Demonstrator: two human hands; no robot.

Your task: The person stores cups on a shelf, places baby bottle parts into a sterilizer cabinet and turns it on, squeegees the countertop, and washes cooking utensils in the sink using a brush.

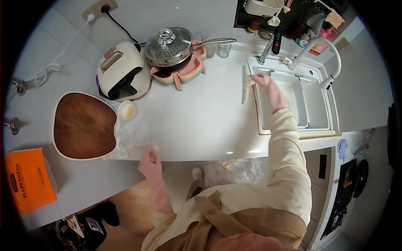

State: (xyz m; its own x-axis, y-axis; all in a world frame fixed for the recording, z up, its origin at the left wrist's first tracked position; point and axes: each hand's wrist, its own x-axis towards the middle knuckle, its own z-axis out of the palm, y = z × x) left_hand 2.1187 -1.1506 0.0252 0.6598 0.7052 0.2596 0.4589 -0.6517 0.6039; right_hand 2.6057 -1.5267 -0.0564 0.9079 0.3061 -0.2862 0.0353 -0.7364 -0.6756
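My right hand point(261, 79) reaches to the left edge of the white sink point(284, 92), its fingers closed on a pale, thin strip-like tool point(245, 85) that stands on the counter beside the basin. Near the counter's front edge, my left hand point(150, 162) pinches a bit of a clear plastic bag point(134, 129). The bag lies crumpled on the counter, right of a brown board with a white rim point(85, 125). Just above the bag is a small white bowl point(127, 110) with something yellowish inside.
A cream appliance point(121, 71) and a lidded pan point(169, 50) on a pink rack point(194, 69) stand at the back left. An orange packet point(29, 180) lies at the lower left. The faucet point(264, 54) rises behind the sink. A plastic-lined bin point(234, 171) is below the counter's edge.
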